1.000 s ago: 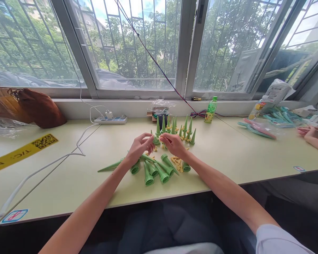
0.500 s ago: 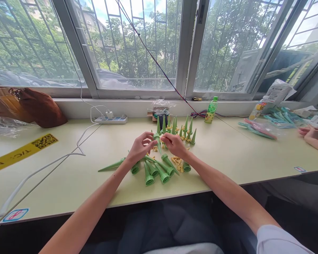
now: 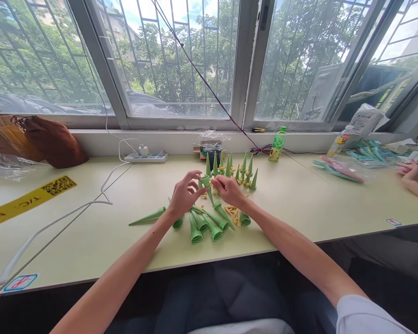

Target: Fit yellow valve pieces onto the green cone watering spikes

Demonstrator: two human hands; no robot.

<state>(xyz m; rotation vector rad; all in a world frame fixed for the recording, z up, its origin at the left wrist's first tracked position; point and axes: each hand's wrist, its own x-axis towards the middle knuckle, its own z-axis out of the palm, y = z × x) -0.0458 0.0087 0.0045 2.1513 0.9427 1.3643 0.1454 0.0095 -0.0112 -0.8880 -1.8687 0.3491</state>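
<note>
A hollow green plastic spike [image 3: 205, 181] points downward between my hands, its wide end up. My left hand [image 3: 185, 195] holds it near that wide end between thumb and fingers. My right hand [image 3: 229, 190] is closed in a pinch against the spike's other side; what its fingertips grip is hidden. Below lie several loose green spikes [image 3: 214, 230], open ends toward me. Small yellow plastic pieces [image 3: 233, 214] lie among them. Behind my hands, several green spikes [image 3: 250, 166] stand point up with yellow pieces at their bases.
A green-capped bottle [image 3: 277, 144] and a power strip [image 3: 146, 158] stand at the back of the table [image 3: 292, 204]. A white cable [image 3: 90, 202] runs along the left. Another person's hands [image 3: 414, 170] are at the far right, near bagged turquoise items [image 3: 369, 153].
My left fingers have shifted and spread slightly around the spike's wide end, which has turned a little. My right hand stays nearly in place. The other person's hands have moved slightly.
</note>
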